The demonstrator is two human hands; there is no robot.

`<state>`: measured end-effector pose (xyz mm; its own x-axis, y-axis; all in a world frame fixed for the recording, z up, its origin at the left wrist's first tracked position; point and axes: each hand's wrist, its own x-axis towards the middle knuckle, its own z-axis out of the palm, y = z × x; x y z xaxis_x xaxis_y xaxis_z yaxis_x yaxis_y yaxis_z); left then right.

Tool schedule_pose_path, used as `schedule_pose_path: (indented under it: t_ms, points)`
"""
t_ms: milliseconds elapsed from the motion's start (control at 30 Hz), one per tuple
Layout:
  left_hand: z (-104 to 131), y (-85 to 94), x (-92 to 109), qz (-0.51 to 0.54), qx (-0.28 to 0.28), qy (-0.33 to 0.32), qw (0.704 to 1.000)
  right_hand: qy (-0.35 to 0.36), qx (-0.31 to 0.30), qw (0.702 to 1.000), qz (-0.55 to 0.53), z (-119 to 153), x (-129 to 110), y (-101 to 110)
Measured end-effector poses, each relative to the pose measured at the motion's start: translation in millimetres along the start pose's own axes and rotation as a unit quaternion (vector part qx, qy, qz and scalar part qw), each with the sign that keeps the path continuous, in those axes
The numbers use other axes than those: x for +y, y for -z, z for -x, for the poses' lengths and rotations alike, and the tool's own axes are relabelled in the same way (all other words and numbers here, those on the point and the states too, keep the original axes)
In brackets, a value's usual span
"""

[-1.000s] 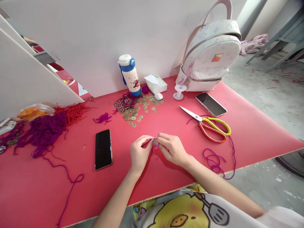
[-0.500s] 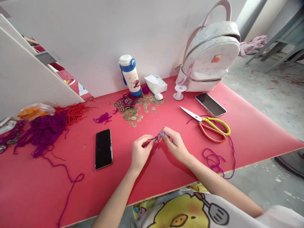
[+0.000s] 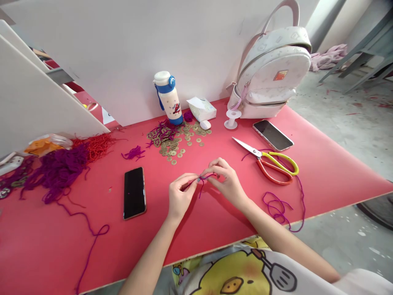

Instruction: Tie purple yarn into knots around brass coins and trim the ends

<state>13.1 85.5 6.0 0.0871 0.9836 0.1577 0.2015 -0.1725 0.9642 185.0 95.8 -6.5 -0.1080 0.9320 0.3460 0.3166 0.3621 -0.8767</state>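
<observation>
- Left hand (image 3: 179, 199) pinches purple yarn (image 3: 201, 189); right hand (image 3: 227, 181) curls at it, fingers slightly parted, grip unclear.
- Yarn sits between the 2 hands, smartphone (image 3: 134, 193) at 9 o'clock.
- Probably light, limp, soft; best pinched near its crossing.

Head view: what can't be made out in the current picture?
All in the head view:
- Thread: the part inside the left hand is covered by its grip; any knot is too small to read.
- Coins: overlapping and partly under yarn, so uncountable.
- White box: cut off by the left edge.
- Bag: its front hides its back.
</observation>
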Motion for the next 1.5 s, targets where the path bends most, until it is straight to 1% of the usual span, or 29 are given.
schedule_pose_path:
  t_ms: [233,400,533,767,1067,1300,1500]
  points:
    - [0.9,1.9,-5.7,-0.043,-0.005,-0.044,0.998,-0.003,0.005,1.000,-0.011,-1.7,-0.3,2.8]
    - [-3.5,5.8,-7.2,-0.045,-0.035,-0.062,0.996,-0.012,-0.011,1.000,-0.017,-2.3,1.3,6.1]
    - [-5.8,8.0,-6.0,-0.035,-0.046,-0.055,0.997,-0.014,-0.019,1.000,-0.013,-2.0,1.2,7.2]
    - [-5.9,6.9,-3.4,-0.019,-0.030,-0.040,0.999,-0.036,-0.016,0.999,-0.004,-1.6,-4.2,5.3]
    - [-6.1,8.0,-4.7,-0.022,-0.034,-0.029,0.999,0.026,-0.014,0.999,0.033,-1.7,-4.7,7.5]
    - [-7.1,10.5,-3.1,-0.041,-0.040,-0.041,0.998,0.026,-0.025,0.999,0.035,-1.3,-4.7,7.5]
    - [-8.1,10.1,-2.5,-0.042,-0.053,-0.037,0.997,0.029,-0.039,0.998,0.032,-1.3,-5.2,6.6]
